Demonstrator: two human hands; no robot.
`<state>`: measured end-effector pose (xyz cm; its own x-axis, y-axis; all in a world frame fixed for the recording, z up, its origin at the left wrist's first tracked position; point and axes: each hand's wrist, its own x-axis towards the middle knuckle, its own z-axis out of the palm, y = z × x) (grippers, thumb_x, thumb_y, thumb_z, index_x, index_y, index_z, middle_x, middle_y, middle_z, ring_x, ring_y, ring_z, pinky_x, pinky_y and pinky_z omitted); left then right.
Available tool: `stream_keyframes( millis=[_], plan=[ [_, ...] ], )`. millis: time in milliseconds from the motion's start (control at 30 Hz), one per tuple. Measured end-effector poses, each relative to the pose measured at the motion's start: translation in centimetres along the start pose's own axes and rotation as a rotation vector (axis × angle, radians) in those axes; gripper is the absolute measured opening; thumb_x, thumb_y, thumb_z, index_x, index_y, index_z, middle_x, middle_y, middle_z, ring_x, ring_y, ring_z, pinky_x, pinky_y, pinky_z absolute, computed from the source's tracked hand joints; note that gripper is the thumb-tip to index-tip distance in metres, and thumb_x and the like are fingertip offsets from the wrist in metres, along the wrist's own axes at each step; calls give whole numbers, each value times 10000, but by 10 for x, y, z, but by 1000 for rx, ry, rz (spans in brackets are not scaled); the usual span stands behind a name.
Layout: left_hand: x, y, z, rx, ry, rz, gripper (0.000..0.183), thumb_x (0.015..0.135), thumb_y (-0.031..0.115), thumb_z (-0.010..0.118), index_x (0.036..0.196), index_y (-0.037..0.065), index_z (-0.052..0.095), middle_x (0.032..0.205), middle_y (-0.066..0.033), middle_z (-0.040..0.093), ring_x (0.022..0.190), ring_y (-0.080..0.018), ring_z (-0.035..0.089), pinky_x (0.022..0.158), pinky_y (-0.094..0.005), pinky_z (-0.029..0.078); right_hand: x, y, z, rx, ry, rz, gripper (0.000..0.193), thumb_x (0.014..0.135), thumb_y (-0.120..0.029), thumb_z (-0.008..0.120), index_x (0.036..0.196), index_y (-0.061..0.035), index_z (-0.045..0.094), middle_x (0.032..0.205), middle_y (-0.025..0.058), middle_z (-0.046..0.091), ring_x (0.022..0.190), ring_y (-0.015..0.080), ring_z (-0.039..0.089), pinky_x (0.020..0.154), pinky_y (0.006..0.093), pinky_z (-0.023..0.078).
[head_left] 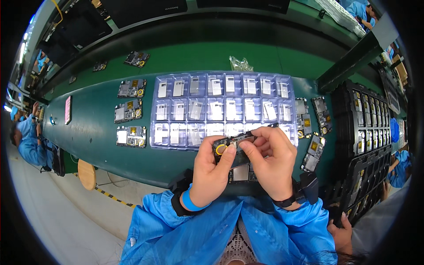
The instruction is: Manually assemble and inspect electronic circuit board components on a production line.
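Between my two hands, over the near edge of the tray, is a dark circuit board with a yellow ring-shaped part at its left end. My left hand is closed on that end, its thumb on the board's face. At the other end my right hand grips the board, thumb against a silvery flat piece on it; whether that piece is attached I cannot tell. Below my fingers another circuit board shows in part. Beyond lies a clear plastic tray whose compartments hold thin silvery metal plates.
Circuit boards lie left of the tray, and more boards to its right. Stacked black trays with boards stand at the right. A crumpled clear bag sits behind. A co-worker's hand shows at lower right.
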<state>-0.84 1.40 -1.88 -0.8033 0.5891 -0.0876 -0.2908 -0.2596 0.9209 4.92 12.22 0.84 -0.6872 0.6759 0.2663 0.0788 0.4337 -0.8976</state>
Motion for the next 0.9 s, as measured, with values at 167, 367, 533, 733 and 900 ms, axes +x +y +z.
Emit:
stream_keyframes(
  millis=[167,367,533,733,900],
  plan=[
    [-1,0,-1,-10,5,12,199,880,78,515,1034,1,417,899,-36,535,788,-44,480,670,-186,417,-1,-2,-1,-22,-3,-1,179,681,-23,704,813,-8,584,698,69,541,537,107,539,449,216,457],
    [0,0,0,-1,20,9,190,879,83,519,1024,3,426,854,-15,524,734,-34,460,626,-180,408,0,-4,-6,-62,-29,-18,174,671,-32,710,792,-15,586,683,54,518,504,108,514,425,223,431],
    [2,2,-3,-19,12,-22,177,878,76,517,1015,4,433,850,-14,525,735,-36,468,624,-186,417,4,-5,-16,-405,137,-179,313,636,-112,746,884,-23,575,877,106,509,824,243,522,722,346,422],
    [3,8,-2,-65,-1,-78,174,879,76,515,1013,-1,435,886,-32,541,799,-57,503,697,-204,439,9,7,-15,-76,22,31,333,648,-114,744,906,-7,564,899,115,535,796,218,541,695,310,433],
    [4,8,-4,-29,-10,-71,174,877,73,518,1011,-3,438,889,-30,543,794,-53,498,704,-204,431,6,17,-11,154,-68,156,272,665,-88,737,858,-1,567,778,69,541,622,118,560,533,231,441]
  ],
)
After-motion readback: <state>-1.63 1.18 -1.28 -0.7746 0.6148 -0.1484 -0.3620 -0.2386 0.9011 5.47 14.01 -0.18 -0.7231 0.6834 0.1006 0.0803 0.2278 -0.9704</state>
